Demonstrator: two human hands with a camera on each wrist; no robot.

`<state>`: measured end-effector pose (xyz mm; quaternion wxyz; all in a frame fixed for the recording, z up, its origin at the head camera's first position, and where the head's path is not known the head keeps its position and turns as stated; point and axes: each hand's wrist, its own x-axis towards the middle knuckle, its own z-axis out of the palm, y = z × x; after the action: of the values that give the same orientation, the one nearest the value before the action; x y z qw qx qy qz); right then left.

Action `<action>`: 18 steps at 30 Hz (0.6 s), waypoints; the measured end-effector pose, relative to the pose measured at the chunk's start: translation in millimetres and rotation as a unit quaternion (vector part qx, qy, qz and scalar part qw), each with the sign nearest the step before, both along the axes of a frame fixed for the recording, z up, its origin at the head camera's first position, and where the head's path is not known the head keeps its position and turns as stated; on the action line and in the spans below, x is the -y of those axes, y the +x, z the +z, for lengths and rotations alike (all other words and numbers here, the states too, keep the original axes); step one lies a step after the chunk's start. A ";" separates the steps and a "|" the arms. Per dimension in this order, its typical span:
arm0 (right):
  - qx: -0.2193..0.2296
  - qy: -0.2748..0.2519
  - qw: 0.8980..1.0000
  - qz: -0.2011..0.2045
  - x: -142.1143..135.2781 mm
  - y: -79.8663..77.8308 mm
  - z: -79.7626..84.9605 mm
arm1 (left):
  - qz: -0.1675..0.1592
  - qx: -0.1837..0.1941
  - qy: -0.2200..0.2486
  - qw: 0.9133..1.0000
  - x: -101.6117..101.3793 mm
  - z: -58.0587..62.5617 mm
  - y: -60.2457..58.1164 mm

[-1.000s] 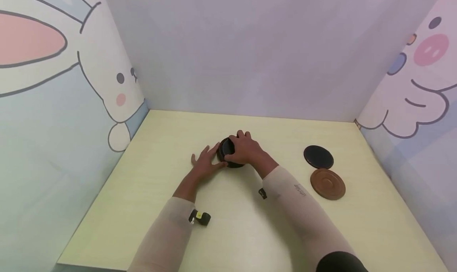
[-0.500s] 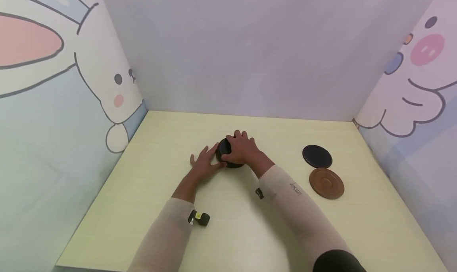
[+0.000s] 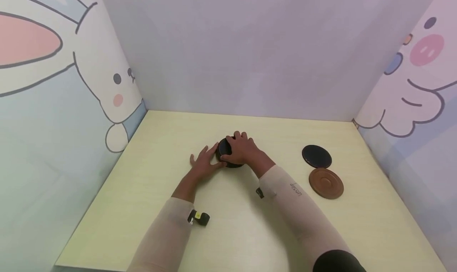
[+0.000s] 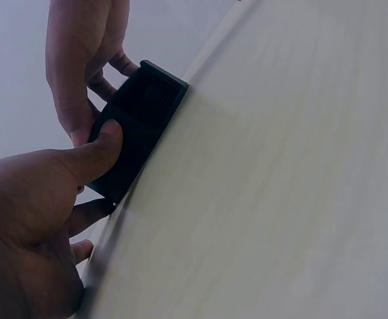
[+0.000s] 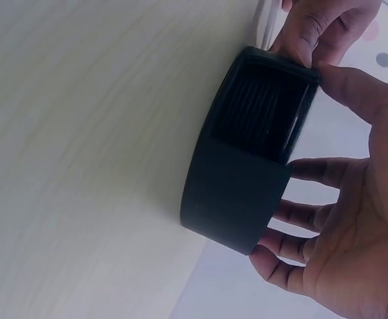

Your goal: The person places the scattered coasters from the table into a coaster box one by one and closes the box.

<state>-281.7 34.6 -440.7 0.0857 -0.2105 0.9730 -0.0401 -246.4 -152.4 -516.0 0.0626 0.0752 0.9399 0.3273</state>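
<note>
A round black coaster holder (image 3: 224,147) stands on the table towards the back middle. Its side has a cut-out with dark ridges inside, seen on the holder (image 5: 234,186) in the right wrist view. My left hand (image 3: 204,164) holds its left side, index finger and thumb spread around it; the thumb lies on the wall of the holder (image 4: 137,149) in the left wrist view. From above, my right hand (image 3: 242,149) grips the upper rim, thumb on the near side and fingers across to the far side. That hand hides much of the top.
On the right side of the table (image 3: 160,145), a black round coaster (image 3: 316,156) and a brown round coaster (image 3: 326,183) lie flat, edge to edge. A plain wall (image 3: 242,57) rises behind the table, with cartoon-printed walls at both sides.
The right hand has shifted very slightly left over the coaster holder's top, and the camera view has moved a little. The left hand and both coasters stay in place.
</note>
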 end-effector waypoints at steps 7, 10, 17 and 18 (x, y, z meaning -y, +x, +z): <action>0.007 0.013 1.000 -0.006 1.4 2.7 2.0 | -0.002 -0.004 -0.005 1.000 0.4 -0.5 1.1; 0.008 0.015 1.000 -0.008 2.0 3.8 2.6 | -0.003 -0.003 -0.008 1.000 0.6 0.1 1.0; 0.002 0.015 1.000 -0.005 0.0 7.5 2.8 | -0.001 -0.001 -0.012 1.000 0.3 2.4 2.0; -0.001 0.013 1.000 -0.003 -1.1 8.2 2.7 | -0.001 -0.001 -0.013 1.000 0.3 2.4 2.3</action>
<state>-273.5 35.7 -438.0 0.0876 -0.2069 0.9740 -0.0273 -244.1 -152.7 -513.6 0.0632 0.0757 0.9440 0.3148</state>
